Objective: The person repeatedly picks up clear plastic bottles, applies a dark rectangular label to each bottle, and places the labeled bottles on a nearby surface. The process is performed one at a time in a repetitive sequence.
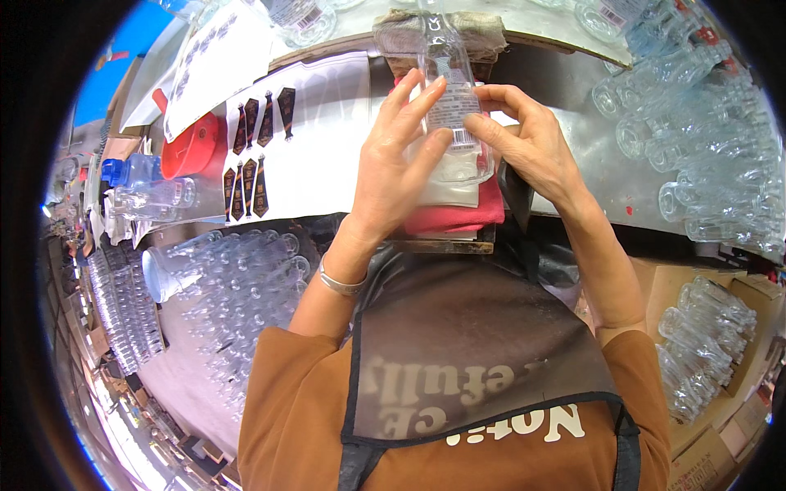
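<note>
A clear glass bottle (447, 69) lies in front of me, its neck pointing away, on a padded stand with a red cloth (458, 216) and a rolled beige cloth (483, 34). A transparent label (455, 114) with small print sits on its upper side. My left hand (391, 159) rests along the bottle's left side, fingers stretched out and touching the glass. At the right side my right hand (532, 147) has its thumb on the label's edge and its curled fingers against the bottle.
Left of the stand lies a white sheet (327, 155) with several dark tie-shaped stickers (265, 120). A red bowl (190, 147) stands beyond it. Many clear bottles lie at the right (696, 123) and lower left (237, 278). A cardboard box (753, 299) holds more.
</note>
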The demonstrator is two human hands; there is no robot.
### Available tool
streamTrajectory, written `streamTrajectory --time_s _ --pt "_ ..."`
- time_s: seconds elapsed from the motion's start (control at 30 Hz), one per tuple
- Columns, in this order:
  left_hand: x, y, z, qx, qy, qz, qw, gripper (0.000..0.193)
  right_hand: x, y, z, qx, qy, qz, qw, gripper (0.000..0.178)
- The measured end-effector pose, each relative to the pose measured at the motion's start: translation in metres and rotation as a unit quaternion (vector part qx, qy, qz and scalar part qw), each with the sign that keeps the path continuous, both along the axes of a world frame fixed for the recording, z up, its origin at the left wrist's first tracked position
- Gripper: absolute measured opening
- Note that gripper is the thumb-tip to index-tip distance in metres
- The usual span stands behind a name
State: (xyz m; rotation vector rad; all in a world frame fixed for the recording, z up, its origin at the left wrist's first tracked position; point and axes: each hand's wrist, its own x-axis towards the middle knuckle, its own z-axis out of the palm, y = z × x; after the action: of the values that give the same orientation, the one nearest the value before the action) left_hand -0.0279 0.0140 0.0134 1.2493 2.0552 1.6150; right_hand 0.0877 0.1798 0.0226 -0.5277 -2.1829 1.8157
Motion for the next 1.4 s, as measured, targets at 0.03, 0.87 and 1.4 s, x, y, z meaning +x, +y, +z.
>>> streamTrajectory --time_s 0.03,0.87,1.4 --pt "0.0 0.0 0.0 -0.002 0.0 0.0 1.0 0.051 0.001 0.001 -0.001 -0.022 0.006 0.004 1.0 0.049" --pt "0.001 0.002 0.001 -0.02 0.015 0.006 1.0 0.06 -0.018 0.033 0.016 0.056 0.154 -0.093 0.982 0.029" --pt "0.019 -0.019 -0.021 0.011 0.069 0.049 0.996 0.126 -0.027 -0.002 0.056 0.57 0.201 0.13 0.786 0.024"
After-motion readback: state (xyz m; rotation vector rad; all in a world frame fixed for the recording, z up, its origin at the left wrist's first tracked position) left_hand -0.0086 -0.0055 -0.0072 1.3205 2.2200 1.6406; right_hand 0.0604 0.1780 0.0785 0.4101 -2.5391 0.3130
